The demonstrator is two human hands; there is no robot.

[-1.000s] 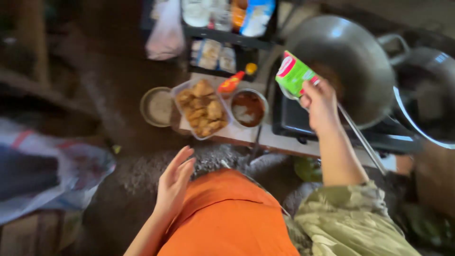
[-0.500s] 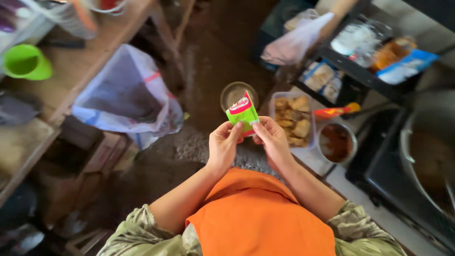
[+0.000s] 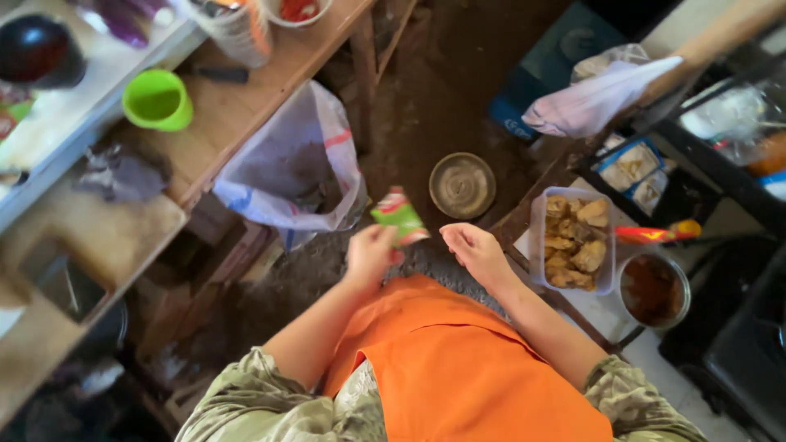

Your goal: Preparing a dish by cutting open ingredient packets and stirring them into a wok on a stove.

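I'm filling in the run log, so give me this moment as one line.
left hand: holds green-and-red packet | right hand: open, empty, beside packet | nearby: tub of fried pieces, round metal lid on floor

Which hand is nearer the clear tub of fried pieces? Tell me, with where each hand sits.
Right. The right hand hangs open just left of the clear tub, apart from it. The left hand is farther left, pinching the green and red packet.
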